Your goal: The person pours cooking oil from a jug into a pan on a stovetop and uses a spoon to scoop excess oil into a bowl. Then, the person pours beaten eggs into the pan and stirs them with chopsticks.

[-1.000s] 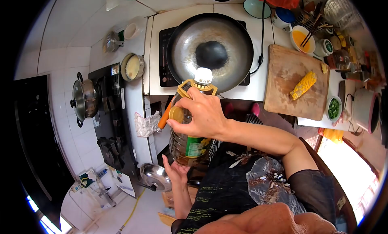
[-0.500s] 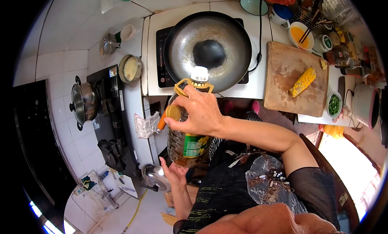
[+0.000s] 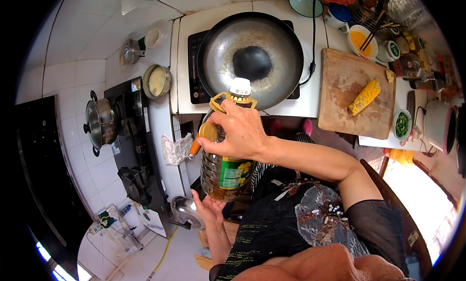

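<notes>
A large clear oil bottle (image 3: 212, 172) with a green label tilts toward the wok (image 3: 286, 62), its white spout at the wok's near rim. My right hand (image 3: 238, 128) is closed round the bottle's neck and yellow handle. Beside that thumb and forefinger is a round gold cap (image 3: 208, 132), and next to it an orange handle (image 3: 195, 146) whose other end is hidden. My left hand (image 3: 209, 210) cups the bottle's base from below, thumb stretched out and some fingers hidden behind it. Inside the wok the bottom is dark, and I cannot make out any oil stream.
The wok stands on a black induction cooker (image 3: 194, 87). To the right, a cutting board (image 3: 335, 96) bears a corn cob (image 3: 365, 97). Nearby are a bowl of beaten egg (image 3: 358, 38) with chopsticks and a bowl of chopped greens (image 3: 402, 124). A lidded pot (image 3: 101, 118) is at left.
The bottle and both hands have hardly moved; the bottle's spout sits very slightly higher over the wok's edge. The grips look the same.
</notes>
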